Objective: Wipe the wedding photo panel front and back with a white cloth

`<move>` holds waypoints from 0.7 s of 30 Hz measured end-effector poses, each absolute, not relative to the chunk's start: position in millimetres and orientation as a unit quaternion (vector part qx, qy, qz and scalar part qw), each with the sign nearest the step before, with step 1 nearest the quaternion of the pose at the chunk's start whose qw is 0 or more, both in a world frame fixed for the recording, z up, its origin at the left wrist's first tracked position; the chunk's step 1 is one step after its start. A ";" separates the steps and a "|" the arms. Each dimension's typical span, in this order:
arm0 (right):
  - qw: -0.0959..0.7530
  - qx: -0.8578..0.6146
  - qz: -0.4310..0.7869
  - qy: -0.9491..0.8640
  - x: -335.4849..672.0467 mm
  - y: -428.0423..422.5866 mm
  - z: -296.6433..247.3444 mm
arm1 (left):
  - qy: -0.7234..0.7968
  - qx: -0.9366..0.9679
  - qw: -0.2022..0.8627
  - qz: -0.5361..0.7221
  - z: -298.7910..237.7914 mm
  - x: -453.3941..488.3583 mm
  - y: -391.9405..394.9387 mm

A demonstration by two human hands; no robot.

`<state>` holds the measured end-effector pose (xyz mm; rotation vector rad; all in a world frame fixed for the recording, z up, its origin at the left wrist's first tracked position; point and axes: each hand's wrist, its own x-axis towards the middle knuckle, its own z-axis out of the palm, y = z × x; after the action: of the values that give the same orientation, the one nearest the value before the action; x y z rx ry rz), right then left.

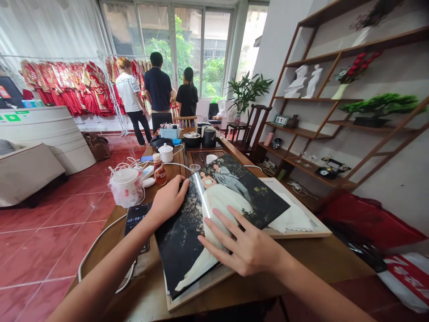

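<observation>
A glossy wedding photo panel [259, 197] lies tilted on the wooden table, its dark print showing a couple in a white gown and grey suit. My left hand [169, 201] curls over the panel's upper left edge. My right hand [243, 243] rests flat on the print with its fingers spread. Under the panel lies a light wooden picture frame [298, 228], with a white cloth [290, 219] on it. Beside my left wrist is a black phone [136, 219] showing a timer.
A white kettle in a plastic bag [125, 185], a brown bottle [160, 172] and a white teapot [165, 153] stand on the table [335, 264] among cables. Wooden shelves [315, 100] stand at right. Several people [158, 89] stand by a rack of red garments [70, 89].
</observation>
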<state>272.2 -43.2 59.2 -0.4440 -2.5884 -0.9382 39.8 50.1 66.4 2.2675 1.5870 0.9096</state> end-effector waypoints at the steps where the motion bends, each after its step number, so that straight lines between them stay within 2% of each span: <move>1: 0.167 -0.157 -0.336 -0.914 272.7 -42.3 60.7 | 0.540 0.770 0.118 0.317 67.5 39.7 49.6; 4: 0.156 -0.152 -0.341 -0.915 274.3 -41.1 64.1 | 0.532 0.767 0.137 0.333 69.2 39.2 48.9; 9: 0.201 -0.172 -0.234 -0.936 281.0 -38.3 64.1 | 0.496 0.777 0.185 0.340 75.4 35.4 50.3; 15: 0.224 -0.180 -0.215 -0.933 295.0 -31.7 64.9 | 0.421 0.808 0.265 0.316 115.4 5.9 57.6; 20: 0.302 -0.198 -0.209 -0.909 300.7 -24.8 65.5 | 0.386 0.705 0.465 0.371 138.8 -13.0 61.1; 21: 0.323 -0.202 -0.205 -0.902 301.3 -22.5 64.5 | 0.386 0.695 0.475 0.378 137.6 -11.1 61.3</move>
<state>301.3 -22.5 64.5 -0.5296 -2.3668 -0.5380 -11.1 61.3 137.6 1.6988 0.9446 0.9231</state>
